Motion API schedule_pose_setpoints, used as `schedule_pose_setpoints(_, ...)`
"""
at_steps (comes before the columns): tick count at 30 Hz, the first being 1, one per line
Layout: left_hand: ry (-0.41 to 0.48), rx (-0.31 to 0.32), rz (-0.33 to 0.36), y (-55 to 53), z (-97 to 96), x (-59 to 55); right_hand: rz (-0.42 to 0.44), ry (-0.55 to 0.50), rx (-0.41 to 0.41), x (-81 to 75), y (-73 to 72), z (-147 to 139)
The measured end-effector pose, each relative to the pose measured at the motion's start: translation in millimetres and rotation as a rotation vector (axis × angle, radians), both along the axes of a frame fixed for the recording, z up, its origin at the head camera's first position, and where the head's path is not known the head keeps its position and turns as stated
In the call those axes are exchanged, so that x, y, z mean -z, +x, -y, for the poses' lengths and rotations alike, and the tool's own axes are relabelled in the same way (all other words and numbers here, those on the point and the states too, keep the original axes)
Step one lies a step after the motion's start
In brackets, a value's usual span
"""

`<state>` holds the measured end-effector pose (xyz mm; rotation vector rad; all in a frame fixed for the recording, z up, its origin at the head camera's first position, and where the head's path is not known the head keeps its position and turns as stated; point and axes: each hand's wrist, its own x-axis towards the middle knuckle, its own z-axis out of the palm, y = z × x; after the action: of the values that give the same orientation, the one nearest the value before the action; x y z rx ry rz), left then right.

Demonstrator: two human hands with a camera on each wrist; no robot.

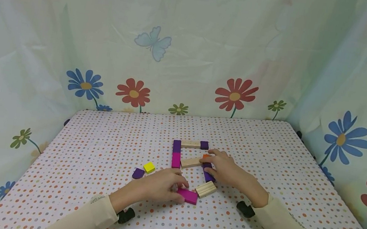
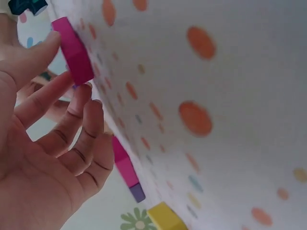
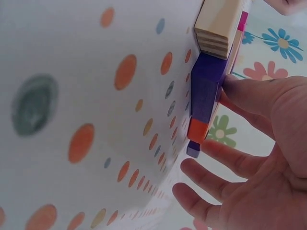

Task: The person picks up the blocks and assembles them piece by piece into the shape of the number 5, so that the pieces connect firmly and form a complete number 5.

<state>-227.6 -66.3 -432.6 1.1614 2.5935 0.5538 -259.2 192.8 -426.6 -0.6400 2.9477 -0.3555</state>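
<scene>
My left hand pinches a magenta block between thumb and index finger, near the front of a row of wooden blocks; its other fingers curl loosely below the block in the left wrist view. My right hand reaches over the right side of the layout with fairly straight fingers. In the right wrist view its thumb touches a purple block, and a fingertip is right at the orange block at that block's end. A plain wood block lies between the purple block and the magenta one.
Behind, a purple block, a second magenta block, plain wood blocks and a small dark purple block form angled lines. Left of them lie a yellow block and a loose purple block. A dotted cloth covers the table.
</scene>
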Motion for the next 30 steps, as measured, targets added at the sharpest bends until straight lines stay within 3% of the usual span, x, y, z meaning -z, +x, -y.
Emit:
schedule_pose_setpoints(4,0.031,-0.061,-0.006,-0.1,6.5,-5.8,-0.009,-0.001,-0.005,-0.7,0.0,1)
schedule_pose_setpoints(9,0.096,-0.162,-0.086,-3.9,17.3,-12.0,0.004,0.008,0.010,-1.7,0.9,1)
schedule_pose_setpoints(15,0.118,-0.386,-0.152,-10.7,33.8,-18.2,0.022,0.006,0.012,-2.1,1.0,1)
schedule_pose_setpoints(21,-0.043,-0.540,-0.166,-15.4,46.8,-21.0,0.031,-0.005,0.007,-1.1,0.0,0)
schedule_pose_setpoints(25,-0.137,-0.591,-0.159,-16.1,50.5,-19.5,0.035,-0.007,0.008,0.1,-1.0,-1)
schedule_pose_setpoints(30,-0.150,-0.603,-0.163,-16.7,52.2,-16.6,0.040,-0.004,0.014,-0.1,-0.6,0)
